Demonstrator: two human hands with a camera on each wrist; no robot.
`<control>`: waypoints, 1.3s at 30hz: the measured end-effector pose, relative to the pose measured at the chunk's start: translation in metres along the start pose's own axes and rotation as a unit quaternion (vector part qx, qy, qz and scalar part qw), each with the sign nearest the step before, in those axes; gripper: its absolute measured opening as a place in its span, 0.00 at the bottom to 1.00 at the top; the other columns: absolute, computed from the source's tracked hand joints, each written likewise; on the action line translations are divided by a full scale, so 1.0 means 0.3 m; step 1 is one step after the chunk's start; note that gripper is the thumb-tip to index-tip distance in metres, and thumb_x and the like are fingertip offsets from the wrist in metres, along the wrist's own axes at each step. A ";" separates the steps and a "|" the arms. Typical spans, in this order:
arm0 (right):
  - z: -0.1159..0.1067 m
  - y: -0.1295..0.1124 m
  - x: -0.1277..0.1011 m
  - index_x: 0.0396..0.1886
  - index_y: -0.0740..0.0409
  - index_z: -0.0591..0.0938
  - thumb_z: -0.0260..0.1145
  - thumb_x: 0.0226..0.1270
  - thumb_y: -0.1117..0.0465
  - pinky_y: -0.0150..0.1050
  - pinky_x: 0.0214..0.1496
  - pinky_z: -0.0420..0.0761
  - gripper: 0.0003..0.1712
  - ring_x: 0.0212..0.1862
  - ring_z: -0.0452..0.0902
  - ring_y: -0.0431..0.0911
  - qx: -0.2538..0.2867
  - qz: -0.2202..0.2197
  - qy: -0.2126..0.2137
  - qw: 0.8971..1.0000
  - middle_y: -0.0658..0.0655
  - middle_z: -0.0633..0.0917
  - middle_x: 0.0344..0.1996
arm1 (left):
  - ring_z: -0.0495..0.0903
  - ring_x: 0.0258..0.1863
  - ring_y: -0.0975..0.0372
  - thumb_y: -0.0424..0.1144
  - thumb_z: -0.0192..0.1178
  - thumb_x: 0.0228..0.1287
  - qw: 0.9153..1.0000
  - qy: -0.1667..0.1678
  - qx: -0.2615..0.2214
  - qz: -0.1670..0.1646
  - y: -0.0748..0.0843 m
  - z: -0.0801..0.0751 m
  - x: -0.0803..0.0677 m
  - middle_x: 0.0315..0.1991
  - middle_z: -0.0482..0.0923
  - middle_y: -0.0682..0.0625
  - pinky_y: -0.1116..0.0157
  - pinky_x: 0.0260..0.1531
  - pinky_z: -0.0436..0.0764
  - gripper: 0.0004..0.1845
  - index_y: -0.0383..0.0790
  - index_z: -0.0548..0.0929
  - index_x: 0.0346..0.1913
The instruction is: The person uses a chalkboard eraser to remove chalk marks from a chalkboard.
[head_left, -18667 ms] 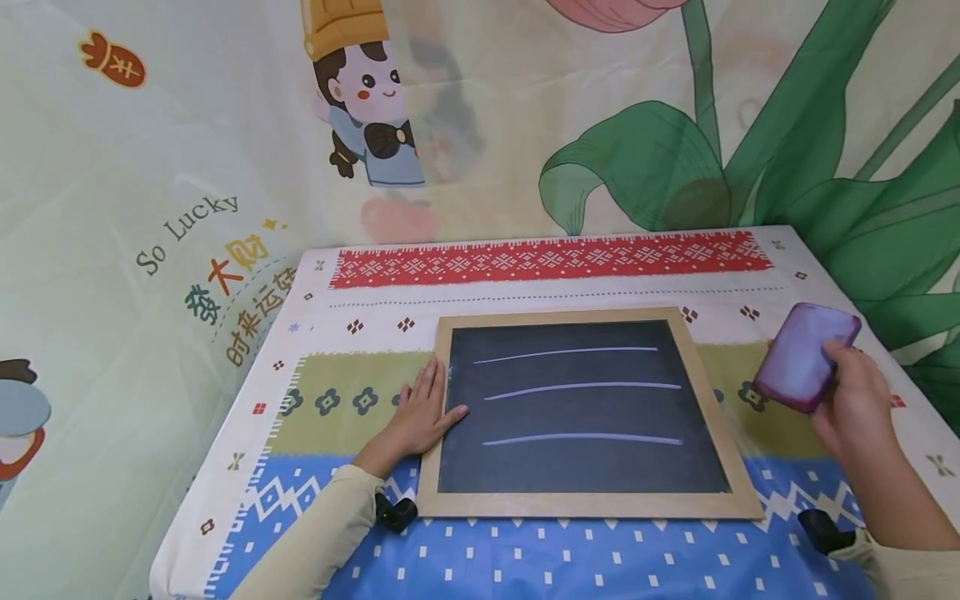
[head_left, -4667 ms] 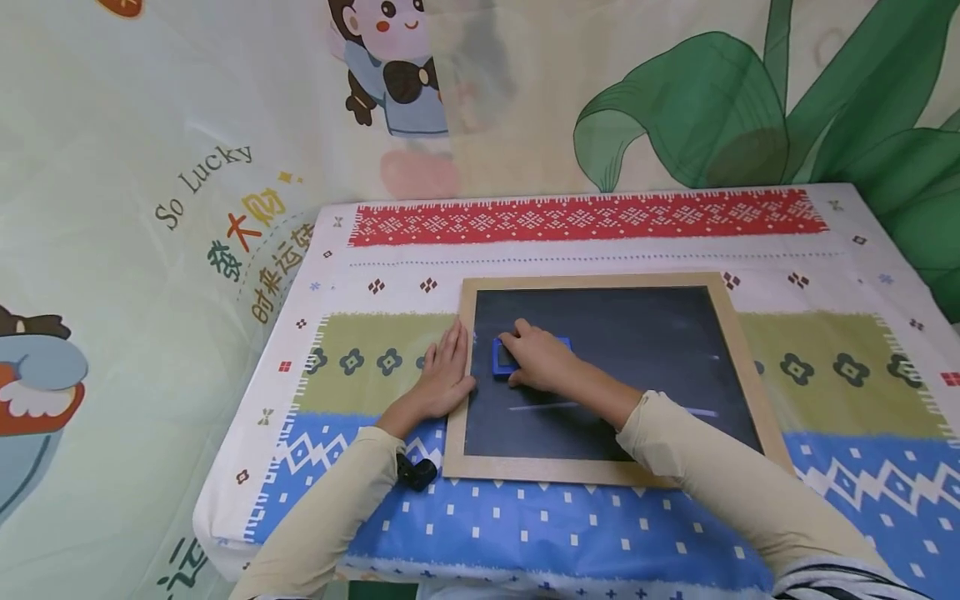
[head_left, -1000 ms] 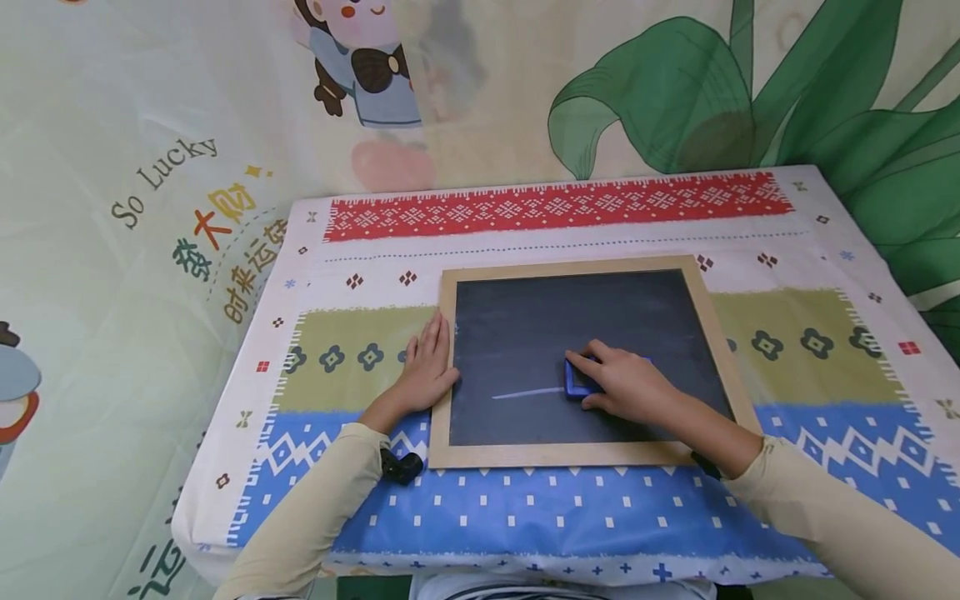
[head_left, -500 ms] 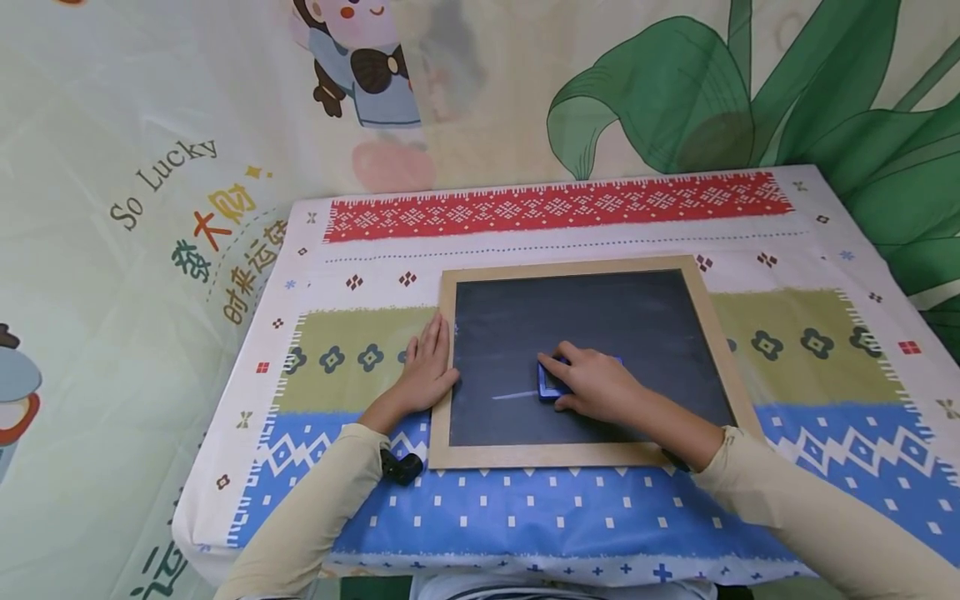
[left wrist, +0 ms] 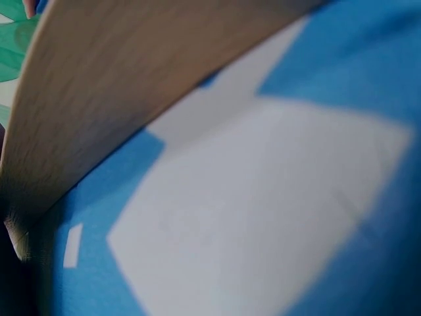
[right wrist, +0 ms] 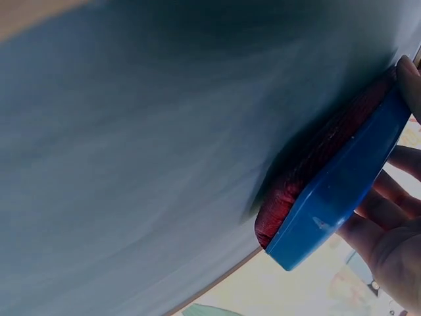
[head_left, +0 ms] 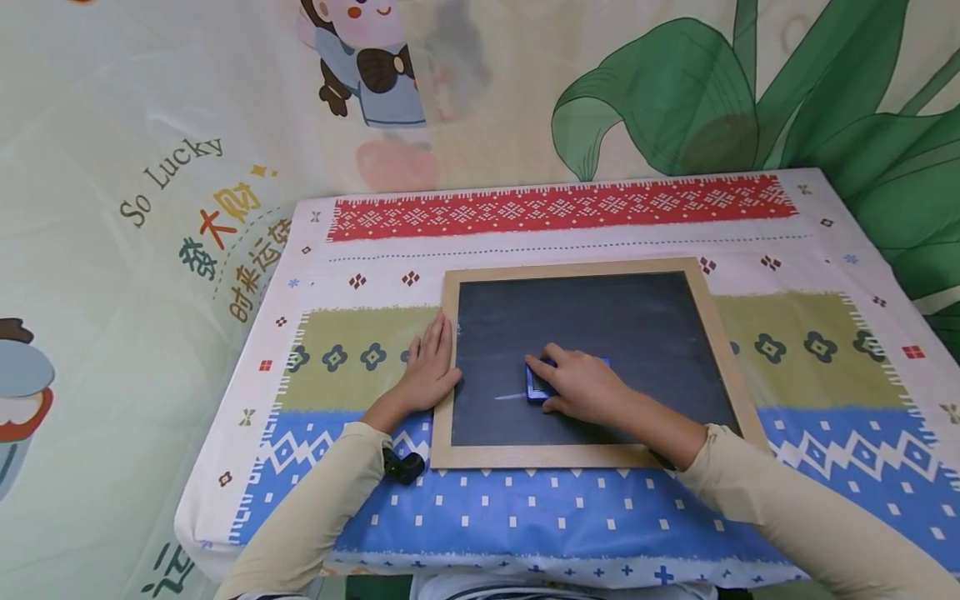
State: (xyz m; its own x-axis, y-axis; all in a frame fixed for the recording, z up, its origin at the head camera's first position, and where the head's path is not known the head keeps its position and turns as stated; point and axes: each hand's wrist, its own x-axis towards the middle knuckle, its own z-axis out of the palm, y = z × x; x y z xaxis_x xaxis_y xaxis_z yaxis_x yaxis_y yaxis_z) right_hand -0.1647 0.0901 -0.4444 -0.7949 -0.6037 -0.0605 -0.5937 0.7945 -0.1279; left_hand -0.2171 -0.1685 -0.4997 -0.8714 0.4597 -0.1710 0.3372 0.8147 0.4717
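- My right hand (head_left: 581, 387) grips the blue eraser (head_left: 537, 388), pressed on the chalkboard (head_left: 585, 308) beside a short chalk line (head_left: 510, 396);
- my left hand (head_left: 429, 373) lies flat, fingers straight, against the frame's left edge.

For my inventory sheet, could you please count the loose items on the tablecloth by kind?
Wooden-framed black chalkboard: 1
Blue plastic eraser with red felt pad, gripped by the right hand: 1
Total: 2

soft, even light is filling the head view.
both wrist views are sitting too close: the wooden frame (left wrist: 118, 85) is blurring, the chalkboard (right wrist: 131, 164) is looking dim and smeared.
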 end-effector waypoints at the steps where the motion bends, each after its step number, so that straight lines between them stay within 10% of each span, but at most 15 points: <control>1: -0.001 -0.003 0.003 0.63 0.56 0.71 0.69 0.51 0.48 0.42 0.39 0.79 0.39 0.40 0.78 0.50 0.001 -0.001 0.000 1.000 0.60 0.75 0.48 | 0.27 0.71 0.50 0.45 0.39 0.60 1.000 0.000 0.001 0.000 0.001 -0.001 0.001 0.72 0.21 0.43 0.47 0.65 0.31 0.43 0.34 0.29 0.70; 39: 0.004 -0.106 0.090 0.62 0.58 0.71 0.69 0.52 0.49 0.39 0.35 0.79 0.38 0.35 0.77 0.47 0.018 -0.029 -0.006 0.999 0.59 0.75 0.44 | 0.28 0.71 0.50 0.45 0.40 0.60 1.000 0.012 0.002 0.005 0.003 0.006 -0.003 0.72 0.23 0.42 0.46 0.65 0.33 0.43 0.33 0.31 0.70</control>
State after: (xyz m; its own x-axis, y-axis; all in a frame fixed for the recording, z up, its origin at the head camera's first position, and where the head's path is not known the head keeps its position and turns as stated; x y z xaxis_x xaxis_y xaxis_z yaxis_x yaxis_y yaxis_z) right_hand -0.1671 0.0485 -0.4431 -0.7575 -0.6496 -0.0646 -0.6336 0.7554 -0.1670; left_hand -0.2153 -0.1676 -0.5006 -0.8769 0.4582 -0.1451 0.3468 0.8122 0.4692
